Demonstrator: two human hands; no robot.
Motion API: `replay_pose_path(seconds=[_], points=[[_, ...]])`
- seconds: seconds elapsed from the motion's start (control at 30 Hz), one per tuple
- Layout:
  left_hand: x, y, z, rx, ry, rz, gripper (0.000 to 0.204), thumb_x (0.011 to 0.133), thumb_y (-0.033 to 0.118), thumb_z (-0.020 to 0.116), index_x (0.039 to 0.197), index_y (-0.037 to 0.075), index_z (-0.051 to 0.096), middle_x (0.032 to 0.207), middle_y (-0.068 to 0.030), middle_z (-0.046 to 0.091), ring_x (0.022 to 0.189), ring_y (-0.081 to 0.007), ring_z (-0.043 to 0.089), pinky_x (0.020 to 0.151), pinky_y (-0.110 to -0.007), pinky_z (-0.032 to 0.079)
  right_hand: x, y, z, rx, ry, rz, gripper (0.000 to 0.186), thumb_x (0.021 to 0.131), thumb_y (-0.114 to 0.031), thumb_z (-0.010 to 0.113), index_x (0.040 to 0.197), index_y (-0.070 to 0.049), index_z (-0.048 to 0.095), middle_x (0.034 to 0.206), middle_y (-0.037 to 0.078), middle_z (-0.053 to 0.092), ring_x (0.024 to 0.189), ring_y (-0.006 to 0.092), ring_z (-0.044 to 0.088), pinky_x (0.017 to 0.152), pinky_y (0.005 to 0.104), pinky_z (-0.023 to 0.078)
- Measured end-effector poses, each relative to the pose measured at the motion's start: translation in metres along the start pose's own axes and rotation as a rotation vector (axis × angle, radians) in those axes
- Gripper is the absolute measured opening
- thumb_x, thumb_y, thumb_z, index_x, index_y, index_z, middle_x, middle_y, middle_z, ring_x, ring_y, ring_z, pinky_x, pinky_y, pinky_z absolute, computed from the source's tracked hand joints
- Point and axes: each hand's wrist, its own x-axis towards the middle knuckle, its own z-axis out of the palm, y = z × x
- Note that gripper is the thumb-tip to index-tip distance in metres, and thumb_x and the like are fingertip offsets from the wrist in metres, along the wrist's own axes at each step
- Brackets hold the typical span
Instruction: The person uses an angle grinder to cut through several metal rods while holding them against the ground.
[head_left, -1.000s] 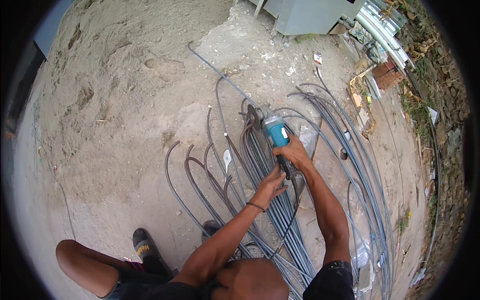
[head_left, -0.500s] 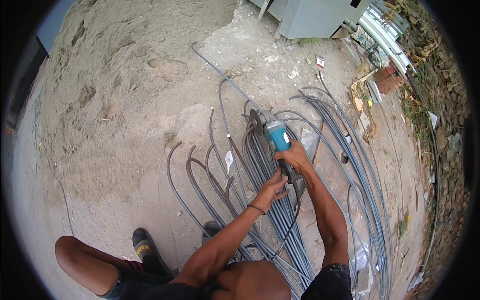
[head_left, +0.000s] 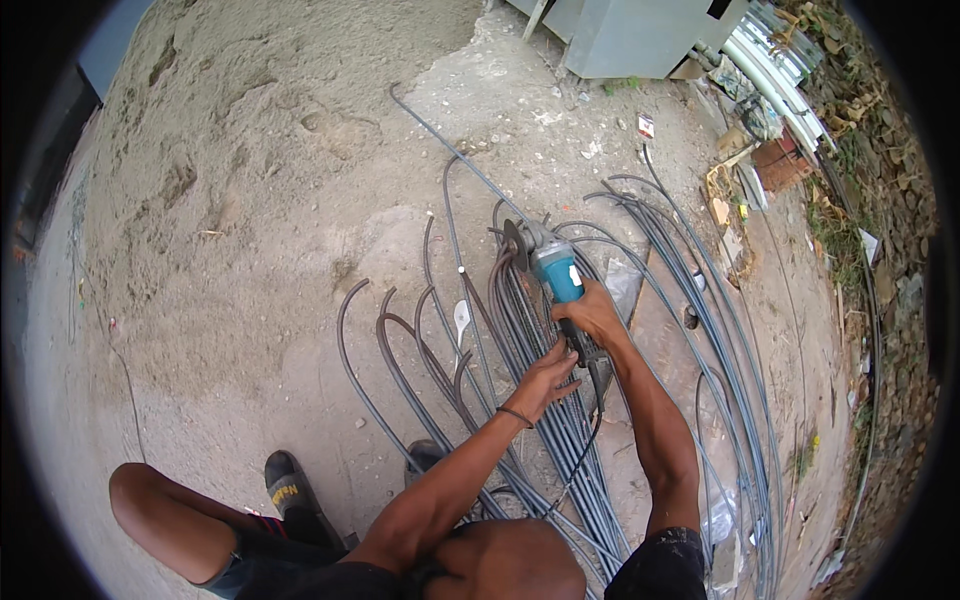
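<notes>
A teal and grey angle grinder (head_left: 558,272) with a dark cutting disc (head_left: 516,244) is held over a bundle of long ribbed steel bars (head_left: 535,350). My right hand (head_left: 593,314) is wrapped round the grinder's body behind its teal housing. My left hand (head_left: 545,380) is at the black rear handle, gripping it with some fingers sticking out past it. The disc stands upright beside the hooked ends of the bars; whether it touches one cannot be made out. A black power cord (head_left: 592,430) runs from the handle down across the bars.
More bent bars (head_left: 385,340) lie on the left, near my shoe (head_left: 290,490). Another bundle of bars (head_left: 690,270) stretches along the right. A grey metal cabinet (head_left: 640,40) stands at the far side. Sand (head_left: 240,150) covers the far left, and rubble with a brick (head_left: 782,160) lies far right.
The whole view has shifted very slightly. Both hands hold the grinder in nearly the same place over the bars.
</notes>
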Motion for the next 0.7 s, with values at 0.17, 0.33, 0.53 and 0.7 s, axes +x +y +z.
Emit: replay_pose_path(seconds=[0.17, 0.33, 0.53, 0.7], points=[[-0.003, 0.001, 0.003, -0.017, 0.054, 0.000, 0.078, 0.102, 0.030, 0.055, 0.160, 0.015, 0.005, 0.158, -0.0102, 0.028, 0.149, -0.0296, 0.021, 0.118, -0.049, 0.027, 0.003, 0.002, 0.003, -0.014, -0.007, 0.005, 0.056, 0.055, -0.025, 0.079, 0.100, 0.005, 0.067, 0.092, 0.023, 0.070, 0.087, 0.0362, 0.068, 0.080, 0.0394, 0.052], [-0.005, 0.001, 0.007, 0.014, 0.075, -0.005, 0.077, 0.101, 0.029, 0.056, 0.160, 0.015, 0.008, 0.157, -0.0098, 0.030, 0.148, -0.0304, 0.024, 0.117, -0.049, 0.028, 0.004, 0.009, 0.002, -0.041, 0.003, 0.032, 0.054, 0.055, -0.025, 0.080, 0.099, 0.004, 0.068, 0.091, 0.023, 0.070, 0.087, 0.0357, 0.068, 0.079, 0.0395, 0.052], [-0.006, -0.001, 0.003, -0.018, 0.071, -0.014, 0.076, 0.101, 0.029, 0.056, 0.160, 0.016, 0.009, 0.157, -0.0087, 0.031, 0.148, -0.0310, 0.025, 0.117, -0.048, 0.028, 0.002, 0.011, 0.004, 0.026, -0.004, -0.005, 0.043, 0.056, -0.020, 0.077, 0.091, 0.003, 0.066, 0.079, 0.014, 0.067, 0.071, 0.0251, 0.062, 0.068, 0.0357, 0.049], [-0.007, -0.001, 0.004, -0.027, 0.087, -0.017, 0.076, 0.101, 0.029, 0.056, 0.160, 0.016, 0.009, 0.157, -0.0086, 0.031, 0.147, -0.0318, 0.025, 0.117, -0.049, 0.028, 0.004, 0.014, 0.007, 0.039, 0.019, 0.014, 0.041, 0.056, -0.019, 0.077, 0.089, 0.002, 0.066, 0.077, 0.013, 0.066, 0.070, 0.0242, 0.062, 0.067, 0.0354, 0.049]])
